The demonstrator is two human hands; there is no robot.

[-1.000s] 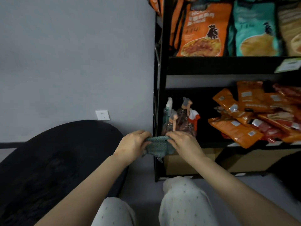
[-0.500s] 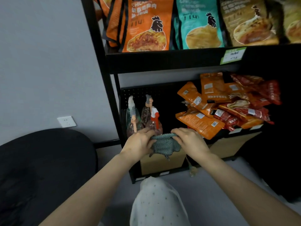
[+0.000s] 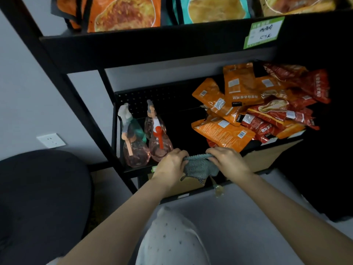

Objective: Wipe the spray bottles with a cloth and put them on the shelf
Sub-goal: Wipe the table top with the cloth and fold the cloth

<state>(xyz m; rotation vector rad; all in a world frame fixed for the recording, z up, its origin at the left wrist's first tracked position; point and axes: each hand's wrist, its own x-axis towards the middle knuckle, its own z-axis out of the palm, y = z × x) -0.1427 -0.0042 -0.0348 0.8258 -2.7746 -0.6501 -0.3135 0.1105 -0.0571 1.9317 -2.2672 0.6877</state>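
Both hands are sitting further toward the middle of the shelf front than half a second ago, and the view is tilting closer, so the bottles now stand at ten o'clock from the hands rather than right behind them. The left hand and right hand are gripping opposite ends of the grey-green cloth, fingers curled into it, with the cloth bunching between them and sagging over the front edge of the lower shelf. Four spray bottles are standing upright in a tight cluster at the left end of that shelf, well clear of the cloth; two pinkish ones are in front, one with a red trigger. At two o'clock from the hands a heap of orange and red snack packets is spilling toward the shelf lip, just beyond the right knuckles. Larger orange and teal bags are filling the tier above, beside a green price label. A cardboard box is sitting under the shelf, a dark rounded seat is lying at eight o'clock, and a white wall socket is showing at nine o'clock.
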